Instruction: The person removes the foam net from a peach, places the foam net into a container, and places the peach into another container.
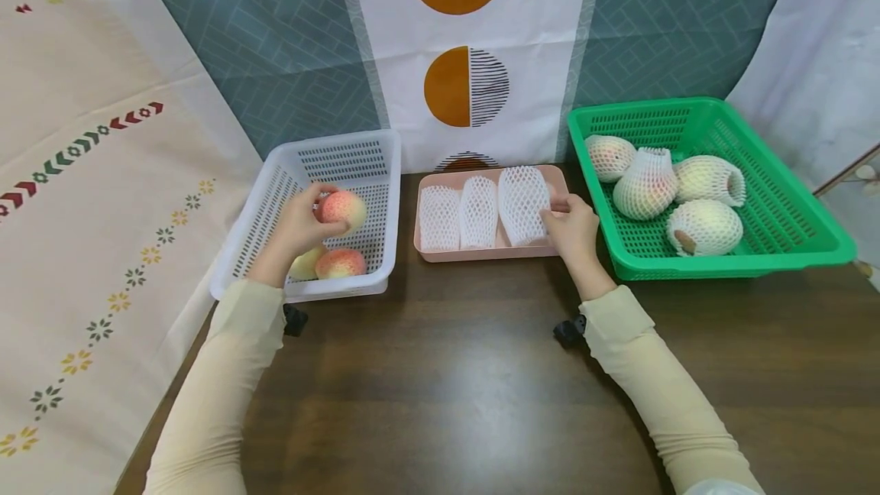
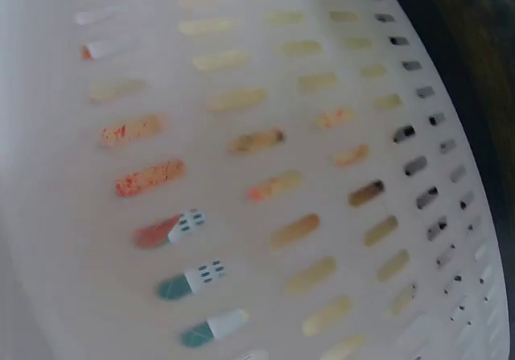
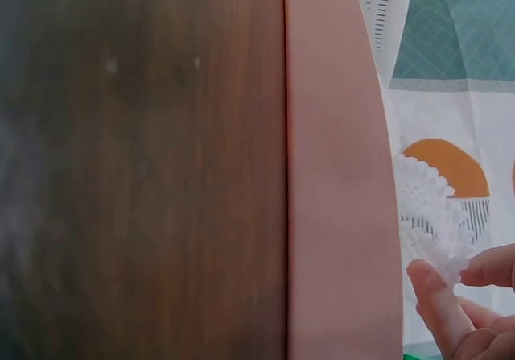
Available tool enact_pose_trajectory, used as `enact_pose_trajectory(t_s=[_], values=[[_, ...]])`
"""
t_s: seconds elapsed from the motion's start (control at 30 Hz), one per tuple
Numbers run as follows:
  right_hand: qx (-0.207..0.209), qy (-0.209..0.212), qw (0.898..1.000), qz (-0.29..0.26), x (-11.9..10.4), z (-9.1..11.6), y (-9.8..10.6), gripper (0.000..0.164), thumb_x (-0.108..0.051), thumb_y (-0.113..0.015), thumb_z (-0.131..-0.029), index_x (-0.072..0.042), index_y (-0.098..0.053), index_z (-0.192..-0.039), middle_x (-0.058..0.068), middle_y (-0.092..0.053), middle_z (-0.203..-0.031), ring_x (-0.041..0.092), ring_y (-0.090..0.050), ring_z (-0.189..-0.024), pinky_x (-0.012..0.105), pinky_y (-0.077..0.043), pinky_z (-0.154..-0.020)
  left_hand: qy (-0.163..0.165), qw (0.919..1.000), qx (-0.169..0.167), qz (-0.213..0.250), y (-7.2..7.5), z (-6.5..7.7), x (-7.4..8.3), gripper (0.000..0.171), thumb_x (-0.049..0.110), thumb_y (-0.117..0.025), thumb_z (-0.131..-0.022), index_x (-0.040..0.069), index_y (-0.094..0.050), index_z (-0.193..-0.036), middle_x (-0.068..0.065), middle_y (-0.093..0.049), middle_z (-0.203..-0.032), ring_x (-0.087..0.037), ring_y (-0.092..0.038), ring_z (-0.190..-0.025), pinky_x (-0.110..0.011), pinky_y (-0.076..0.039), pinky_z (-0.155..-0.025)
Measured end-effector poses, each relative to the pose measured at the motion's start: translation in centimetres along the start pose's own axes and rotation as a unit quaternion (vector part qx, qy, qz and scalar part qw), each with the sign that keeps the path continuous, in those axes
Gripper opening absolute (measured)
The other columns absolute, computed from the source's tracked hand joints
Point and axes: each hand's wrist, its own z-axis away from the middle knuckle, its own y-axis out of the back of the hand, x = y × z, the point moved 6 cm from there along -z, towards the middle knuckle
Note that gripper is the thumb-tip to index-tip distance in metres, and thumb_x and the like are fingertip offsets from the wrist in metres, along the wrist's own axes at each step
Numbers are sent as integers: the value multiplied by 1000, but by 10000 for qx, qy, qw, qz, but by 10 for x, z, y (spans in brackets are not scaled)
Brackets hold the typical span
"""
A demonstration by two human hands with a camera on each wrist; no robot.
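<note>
My left hand [image 1: 299, 221] grips a red-and-yellow peach [image 1: 349, 210], thumb and fingers around its sides, at the white slotted basket [image 1: 393, 205]. Below it in the basket lie a redder peach [image 1: 341, 263] and a yellowish one [image 1: 306, 263]. The left wrist view shows mostly the basket's wall [image 2: 265, 215], with red and yellow fruit glimpsed through the slots. My right hand [image 1: 574, 229] pinches a white foam net sleeve [image 1: 522, 206] between thumb and fingertips; its frilled end [image 3: 426, 179] shows in the right wrist view. Two other net sleeves lie flat in the pink tray [image 1: 495, 254].
A green basket [image 1: 791, 257] at the right holds several net-wrapped fruits [image 1: 646, 184]. The brown wooden table [image 1: 440, 388] stretches in front of the containers. A patterned cloth [image 1: 467, 86] hangs behind, with pale curtains [image 1: 82, 197] at the sides.
</note>
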Motion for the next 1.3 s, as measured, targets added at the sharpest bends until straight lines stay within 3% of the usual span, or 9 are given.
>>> enact_pose_trajectory(t_s=[0.27, 0.47, 0.63, 0.77, 0.93, 1.3], values=[[-229, -17, 9996, 150, -1, 0, -8, 33, -13, -62, -89, 7, -60, -116, 25, -65, -111, 38, -63, -99, 48, -53, -85, 115, 9989, -408, -190, -9, -5, -9, 57, 15, -72, -82, 7, -43, -130, -22, -50, -122, -35, -48, -103, -49, -49, -89], [-662, -111, 9971, 355, -1, -2, -19, 33, -11, -62, -90, 5, -59, -118, 25, -64, -111, 37, -63, -99, 47, -54, -83, 138, 9971, -607, -430, -14, -8, -13, 60, 17, -73, -82, 7, -43, -133, -21, -52, -123, -34, -49, -104, -49, -48, -91], [-968, -213, 9936, 547, 0, -4, -26, 37, -13, -62, -89, 3, -58, -122, 23, -63, -114, 35, -62, -104, 46, -53, -85, 195, 9961, -773, -366, -16, -11, -15, 60, 17, -73, -82, 7, -43, -133, -20, -52, -123, -34, -49, -104, -49, -48, -91], [-1157, -155, 9899, 800, -1, -5, -31, 40, -14, -63, -88, 3, -57, -124, 23, -64, -114, 34, -62, -105, 47, -51, -85, 242, 9953, -857, -383, -18, -15, -18, 59, 16, -73, -82, 8, -44, -133, -20, -53, -122, -33, -49, -103, -48, -48, -90], [-1641, -252, 9838, 680, -1, -5, -41, 41, -10, -63, -87, 6, -54, -124, 26, -60, -116, 37, -59, -105, 46, -52, -87, 192, 9931, -1019, -542, -20, -18, -20, 58, 16, -73, -82, 6, -45, -132, -21, -53, -120, -33, -50, -101, -47, -48, -88], [-2277, -228, 9667, 1147, -2, -4, -57, 46, -14, -64, -86, 3, -52, -127, 25, -56, -124, 38, -54, -112, 47, -48, -93, 215, 9891, -1260, -727, -32, -25, -25, 57, 17, -73, -81, 5, -45, -130, -22, -54, -122, -35, -49, -105, -51, -42, -96]])
